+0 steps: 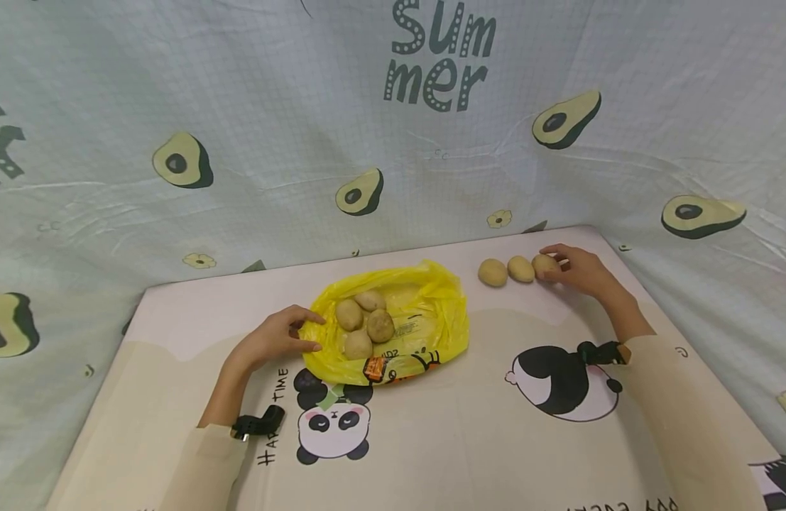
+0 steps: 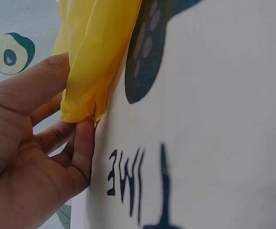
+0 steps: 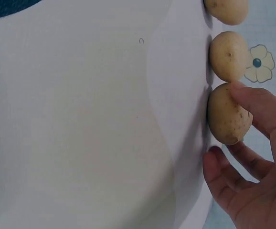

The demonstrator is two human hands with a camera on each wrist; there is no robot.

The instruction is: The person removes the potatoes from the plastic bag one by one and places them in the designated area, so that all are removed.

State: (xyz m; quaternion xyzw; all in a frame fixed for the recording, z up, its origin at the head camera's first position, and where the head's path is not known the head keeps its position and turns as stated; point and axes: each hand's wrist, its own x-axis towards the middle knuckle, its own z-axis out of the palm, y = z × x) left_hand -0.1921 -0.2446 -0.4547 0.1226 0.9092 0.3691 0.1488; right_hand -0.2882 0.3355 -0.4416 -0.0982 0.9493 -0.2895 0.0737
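A yellow plastic bag (image 1: 453,328) lies spread open on the table, with several potatoes (image 1: 349,314) inside toward its left. My left hand (image 1: 279,333) holds the bag's left edge. In the left wrist view, thumb and fingers lie around the crumpled yellow plastic (image 2: 92,62). At the far right, three potatoes stand in a row. My right hand (image 1: 579,270) grips the rightmost potato (image 1: 543,266); the middle potato (image 1: 521,269) and the left potato (image 1: 493,272) sit beside it. In the right wrist view, the thumb presses on the gripped potato (image 3: 228,117), which rests on the table.
A light cloth printed with pandas (image 1: 334,431) covers the table (image 1: 456,426). Behind the table's far edge hangs a pale curtain (image 1: 271,92) with avocado prints. Black straps with small devices are on both wrists.
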